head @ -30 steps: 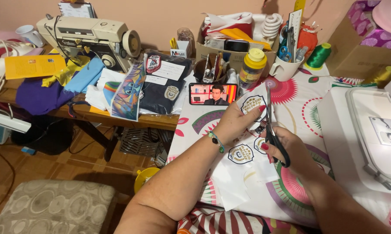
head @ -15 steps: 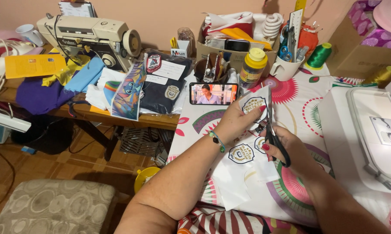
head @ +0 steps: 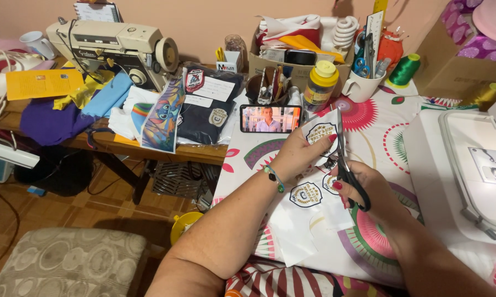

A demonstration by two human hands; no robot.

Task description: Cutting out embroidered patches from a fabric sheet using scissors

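A round white embroidered patch (head: pixel 320 133) with a dark crest is being held upright above the tabletop, pinched at its lower left edge. Black-handled scissors (head: pixel 347 168) are standing nearly vertical just beside it, their blades pointing up and running along the patch's right edge. A white backing sheet (head: pixel 308 220) is lying flat below on the patterned cloth, still carrying two more round patches (head: pixel 305 194).
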